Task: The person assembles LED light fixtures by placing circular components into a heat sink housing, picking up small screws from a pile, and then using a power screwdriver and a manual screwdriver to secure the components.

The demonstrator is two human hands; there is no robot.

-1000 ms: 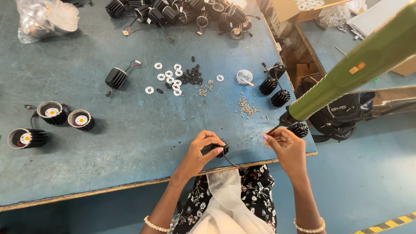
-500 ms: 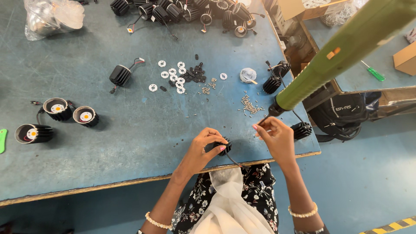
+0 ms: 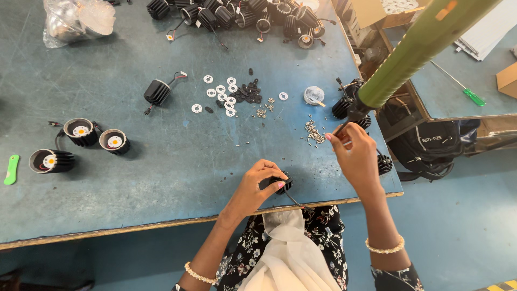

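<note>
The left hand (image 3: 257, 186) is closed around a small black finned lamp housing (image 3: 282, 183), which rests on the blue tabletop (image 3: 161, 161) close to its near edge, at about 6 o'clock in the view. A thin dark wire runs from the housing over the edge towards the person. The right hand (image 3: 355, 156) is at 3 o'clock from the left one, and its fingers pinch the dark tip of a green powered screwdriver (image 3: 414, 48), whose body goes up to 1 o'clock. Whether a screw is between the fingers, I cannot tell.

Just beside the right hand, at its 10 o'clock, lies a small heap of silver screws (image 3: 313, 132). Farther away, at 12 o'clock from the left hand, are white rings (image 3: 222, 96) and small black parts (image 3: 249, 91). Three open lamp housings (image 3: 81, 143) stand at 9 o'clock, and a green tool (image 3: 11, 169) lies near the left edge. At the far edge is a big pile of black housings (image 3: 242, 15) and a clear plastic bag (image 3: 78, 20).
</note>
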